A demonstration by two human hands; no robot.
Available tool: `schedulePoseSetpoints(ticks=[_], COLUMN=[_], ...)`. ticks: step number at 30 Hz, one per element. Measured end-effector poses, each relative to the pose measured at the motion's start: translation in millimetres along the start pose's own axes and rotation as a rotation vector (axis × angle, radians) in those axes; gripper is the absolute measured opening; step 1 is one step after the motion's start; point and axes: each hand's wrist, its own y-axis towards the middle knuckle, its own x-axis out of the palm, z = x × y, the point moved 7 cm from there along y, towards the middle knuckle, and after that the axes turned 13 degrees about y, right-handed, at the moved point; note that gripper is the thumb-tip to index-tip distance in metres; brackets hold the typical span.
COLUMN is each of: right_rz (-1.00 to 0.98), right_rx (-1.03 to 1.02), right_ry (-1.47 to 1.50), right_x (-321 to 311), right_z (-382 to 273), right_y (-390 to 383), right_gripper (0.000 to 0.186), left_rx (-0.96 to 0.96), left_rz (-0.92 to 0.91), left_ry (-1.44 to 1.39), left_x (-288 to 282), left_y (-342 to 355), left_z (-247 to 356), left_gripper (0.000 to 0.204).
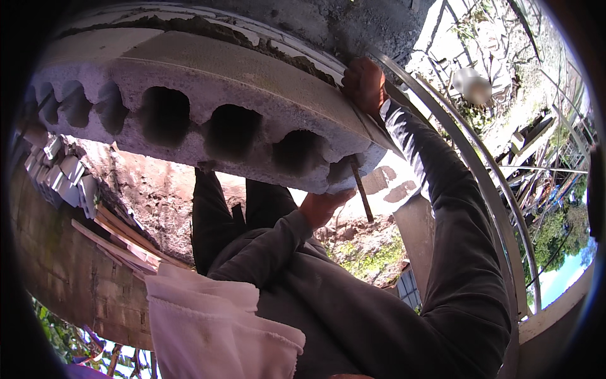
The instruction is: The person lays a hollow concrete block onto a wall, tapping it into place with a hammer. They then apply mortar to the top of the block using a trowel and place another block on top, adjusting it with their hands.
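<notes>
A course of grey hollow concrete blocks runs across the upper view, with several dark cavities showing. At its right end, my left hand is closed against the lower edge of the end block, its fingertips partly hidden. Close to that hand, a thin rusty rod sticks out from the end cavity. My right hand is curled into a fist at the far edge of the course, beside rough mortar. What it holds, if anything, I cannot make out.
A long curved metal rail passes right of my right arm. Stacked grey pieces and wooden boards lie at the left. Piled scrap and sticks lie at the right. A pale cloth hangs in front of my torso.
</notes>
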Motion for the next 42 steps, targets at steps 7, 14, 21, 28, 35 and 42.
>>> schedulePoseSetpoints(ticks=[7,14,21,28,35,42], right_rz=[-0.058,-0.102,0.012,-0.788,-0.534,-0.234], right_rx=[-0.023,-0.048,-0.367,-1.015,-0.750,-0.788], right_ry=[-0.033,-0.102,-1.029,-2.626,-2.528,-2.153], right_x=[18,23,20,-21,-16,-6], right_z=[-9,-12,-65,-37,-18,-24], right_y=[16,5,-39,-11,-25,-10], right_gripper=[0.035,0.031,0.035,0.021,0.019,0.019], left_rx=[0.129,0.015,0.021,-0.016,-0.001,0.004], left_rz=[0.024,0.023,0.033,0.088,0.029,0.038], left_ry=[0.029,-0.144,-0.173,-0.198,-0.240,-0.274], left_x=[-3,0,2,4,0,-2], left_y=[5,4,8,8,15,13], left_z=[15,11,2,1,-13,-9], left_gripper=[0.035,0.031,0.021,0.037,0.025,0.018])
